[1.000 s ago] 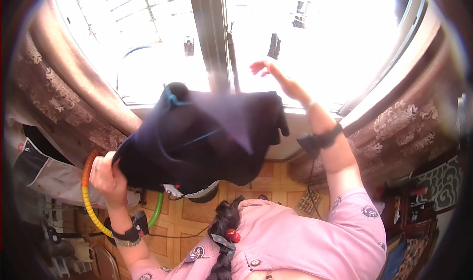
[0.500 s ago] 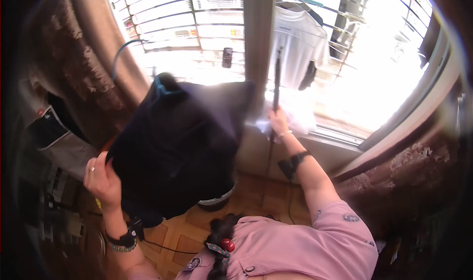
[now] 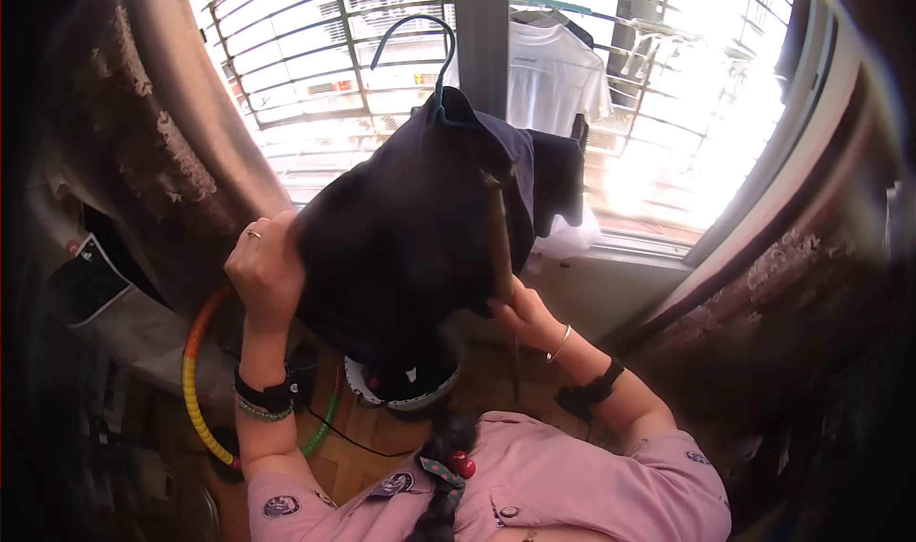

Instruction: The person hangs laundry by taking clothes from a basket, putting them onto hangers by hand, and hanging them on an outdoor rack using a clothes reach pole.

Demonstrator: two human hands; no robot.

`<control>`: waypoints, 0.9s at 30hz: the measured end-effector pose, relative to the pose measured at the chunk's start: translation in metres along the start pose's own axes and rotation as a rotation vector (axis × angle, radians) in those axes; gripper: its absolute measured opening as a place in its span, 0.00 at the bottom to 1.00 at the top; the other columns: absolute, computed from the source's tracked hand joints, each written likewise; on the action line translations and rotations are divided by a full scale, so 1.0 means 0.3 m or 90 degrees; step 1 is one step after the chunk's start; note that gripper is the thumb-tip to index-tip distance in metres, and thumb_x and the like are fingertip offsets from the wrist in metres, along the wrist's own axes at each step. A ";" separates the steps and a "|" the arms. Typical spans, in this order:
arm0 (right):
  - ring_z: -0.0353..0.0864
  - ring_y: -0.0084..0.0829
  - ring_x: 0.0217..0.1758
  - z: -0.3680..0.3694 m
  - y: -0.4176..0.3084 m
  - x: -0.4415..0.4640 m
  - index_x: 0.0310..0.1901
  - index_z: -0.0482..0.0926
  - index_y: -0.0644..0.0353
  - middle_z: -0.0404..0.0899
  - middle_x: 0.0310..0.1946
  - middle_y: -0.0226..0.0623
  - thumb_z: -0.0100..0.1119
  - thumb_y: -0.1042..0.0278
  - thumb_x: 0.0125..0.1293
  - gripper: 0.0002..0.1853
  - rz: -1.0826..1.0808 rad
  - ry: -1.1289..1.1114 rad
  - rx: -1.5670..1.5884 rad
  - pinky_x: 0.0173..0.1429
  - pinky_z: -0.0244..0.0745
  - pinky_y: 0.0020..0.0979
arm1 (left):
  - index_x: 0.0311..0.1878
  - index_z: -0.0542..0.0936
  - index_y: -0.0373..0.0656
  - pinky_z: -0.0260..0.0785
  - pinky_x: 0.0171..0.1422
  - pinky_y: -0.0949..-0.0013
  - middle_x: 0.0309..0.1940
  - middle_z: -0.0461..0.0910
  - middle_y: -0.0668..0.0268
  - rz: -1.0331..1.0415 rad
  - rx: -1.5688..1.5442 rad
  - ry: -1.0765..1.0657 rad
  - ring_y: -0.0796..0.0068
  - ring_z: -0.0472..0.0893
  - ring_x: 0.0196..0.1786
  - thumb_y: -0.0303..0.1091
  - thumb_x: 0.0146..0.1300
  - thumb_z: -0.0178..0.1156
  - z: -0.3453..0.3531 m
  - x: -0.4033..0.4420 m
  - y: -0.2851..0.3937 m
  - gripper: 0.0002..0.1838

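Note:
A dark T-shirt (image 3: 401,227) hangs spread on a blue hanger (image 3: 448,65), its hook standing up against the bright window. My left hand (image 3: 267,265) is closed around the shirt's left side, fingers curled into the cloth. My right hand (image 3: 528,318) grips a long pole (image 3: 502,246) below the shirt's right side. The pole's upper part rises in front of the dark cloth, and its lower end points to the floor. Hanger hook and pole are apart.
Ahead is a barred window (image 3: 334,74), with a white T-shirt (image 3: 553,79) hanging outside. Brown curtains (image 3: 124,151) flank it. On the floor are a colourful hoop (image 3: 194,389) and a round container (image 3: 420,404) holding dark things.
The dark shirt has swung up and right, its hanger hook now upright. My left hand has risen to the right. My right hand has come down and closer with the pole.

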State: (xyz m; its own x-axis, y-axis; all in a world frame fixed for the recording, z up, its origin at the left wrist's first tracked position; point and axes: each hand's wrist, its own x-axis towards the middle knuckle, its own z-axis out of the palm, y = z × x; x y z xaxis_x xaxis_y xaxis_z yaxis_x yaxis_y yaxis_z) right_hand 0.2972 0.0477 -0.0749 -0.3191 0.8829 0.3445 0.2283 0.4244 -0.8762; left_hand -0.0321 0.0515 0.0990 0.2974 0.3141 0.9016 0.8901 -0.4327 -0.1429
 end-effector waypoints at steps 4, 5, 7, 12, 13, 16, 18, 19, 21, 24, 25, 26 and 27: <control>0.71 0.31 0.19 0.014 -0.035 -0.007 0.38 0.64 0.63 0.70 0.18 0.40 0.57 0.64 0.68 0.13 -0.024 0.039 -0.041 0.26 0.67 0.32 | 0.38 0.78 0.37 0.70 0.35 0.60 0.27 0.77 0.57 0.012 -0.088 0.017 0.56 0.79 0.31 0.18 0.55 0.61 0.049 0.029 0.024 0.08; 0.71 0.31 0.19 0.015 -0.047 -0.010 0.38 0.64 0.63 0.70 0.18 0.40 0.57 0.64 0.68 0.13 -0.021 0.048 -0.047 0.26 0.67 0.32 | 0.38 0.78 0.37 0.70 0.35 0.60 0.27 0.77 0.57 0.016 -0.099 0.020 0.56 0.79 0.31 0.18 0.55 0.61 0.061 0.030 0.030 0.08; 0.72 0.27 0.19 0.013 -0.087 -0.009 0.40 0.66 0.65 0.71 0.17 0.37 0.57 0.63 0.69 0.14 0.025 0.074 -0.064 0.25 0.67 0.30 | 0.39 0.79 0.37 0.70 0.34 0.60 0.26 0.77 0.57 0.026 -0.144 0.009 0.55 0.79 0.30 0.19 0.55 0.61 0.087 0.031 0.039 0.08; 0.73 0.21 0.18 -0.027 -0.121 0.012 0.42 0.67 0.65 0.72 0.17 0.31 0.56 0.62 0.70 0.14 0.033 0.155 -0.057 0.24 0.69 0.26 | 0.43 0.78 0.37 0.68 0.47 0.57 0.35 0.78 0.55 0.003 -0.208 0.001 0.53 0.78 0.41 0.24 0.58 0.61 0.158 0.070 0.065 0.10; 0.74 0.20 0.19 -0.035 -0.138 0.019 0.42 0.67 0.65 0.72 0.18 0.29 0.55 0.62 0.70 0.14 0.033 0.183 -0.049 0.24 0.69 0.24 | 0.47 0.77 0.38 0.66 0.54 0.56 0.41 0.77 0.54 -0.021 -0.182 -0.009 0.52 0.76 0.47 0.26 0.59 0.60 0.172 0.081 0.075 0.12; 0.73 0.18 0.18 -0.103 -0.213 0.082 0.42 0.68 0.63 0.71 0.17 0.27 0.54 0.61 0.71 0.13 -0.016 0.232 -0.040 0.23 0.68 0.23 | 0.65 0.66 0.37 0.46 0.72 0.46 0.68 0.53 0.43 -0.075 -0.177 0.077 0.42 0.52 0.71 0.32 0.64 0.59 0.177 0.065 0.176 0.27; 0.71 0.18 0.17 -0.172 -0.299 0.146 0.41 0.68 0.62 0.70 0.17 0.27 0.53 0.61 0.71 0.12 -0.028 0.280 -0.032 0.22 0.68 0.23 | 0.61 0.65 0.36 0.48 0.71 0.46 0.66 0.56 0.40 -0.054 -0.264 0.096 0.39 0.57 0.68 0.29 0.61 0.58 0.217 -0.033 0.242 0.25; 0.70 0.18 0.16 -0.212 -0.347 0.181 0.40 0.67 0.60 0.68 0.17 0.26 0.53 0.60 0.72 0.12 -0.029 0.301 0.004 0.21 0.67 0.23 | 0.57 0.65 0.37 0.53 0.68 0.46 0.61 0.60 0.43 -0.009 -0.365 0.146 0.42 0.62 0.64 0.28 0.59 0.59 0.257 -0.086 0.277 0.23; 0.68 0.18 0.15 -0.311 -0.455 0.264 0.39 0.67 0.59 0.67 0.17 0.26 0.52 0.59 0.72 0.12 -0.053 0.321 0.083 0.19 0.66 0.24 | 0.53 0.65 0.39 0.60 0.61 0.48 0.54 0.64 0.45 -0.029 -0.515 0.065 0.46 0.67 0.56 0.27 0.53 0.62 0.309 -0.210 0.374 0.24; 0.64 0.19 0.13 -0.461 -0.646 0.394 0.34 0.65 0.56 0.63 0.16 0.25 0.53 0.57 0.71 0.14 -0.102 0.292 0.227 0.17 0.64 0.24 | 0.47 0.71 0.38 0.66 0.56 0.56 0.46 0.72 0.53 -0.142 -0.873 -0.242 0.54 0.73 0.49 0.27 0.53 0.65 0.389 -0.300 0.484 0.19; 0.64 0.19 0.13 -0.520 -0.702 0.445 0.34 0.65 0.55 0.63 0.16 0.25 0.54 0.56 0.71 0.14 -0.123 0.296 0.227 0.17 0.64 0.24 | 0.55 0.70 0.37 0.67 0.56 0.59 0.48 0.72 0.53 -0.097 -0.878 -0.272 0.57 0.74 0.51 0.30 0.56 0.66 0.444 -0.324 0.512 0.24; 0.64 0.19 0.13 -0.581 -0.761 0.497 0.33 0.65 0.55 0.63 0.16 0.24 0.54 0.55 0.70 0.15 -0.141 0.298 0.229 0.17 0.64 0.24 | 0.59 0.68 0.37 0.67 0.57 0.61 0.52 0.72 0.54 -0.103 -0.932 -0.328 0.60 0.73 0.55 0.33 0.57 0.66 0.492 -0.346 0.538 0.28; 0.64 0.18 0.13 -0.624 -0.836 0.537 0.32 0.65 0.54 0.63 0.16 0.24 0.56 0.53 0.69 0.16 -0.178 0.321 0.190 0.17 0.64 0.24 | 0.63 0.66 0.37 0.68 0.59 0.62 0.55 0.71 0.54 -0.107 -0.985 -0.386 0.62 0.73 0.58 0.35 0.58 0.66 0.541 -0.372 0.564 0.32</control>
State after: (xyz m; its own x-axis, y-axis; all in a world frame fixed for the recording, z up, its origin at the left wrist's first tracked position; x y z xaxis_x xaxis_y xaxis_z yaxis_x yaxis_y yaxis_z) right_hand 0.3607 0.1211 0.2634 0.1580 0.7645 0.6249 -0.0896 0.6414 -0.7620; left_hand 0.1414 0.0804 -0.0921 0.6507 0.5408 0.5331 -0.1241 -0.6168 0.7772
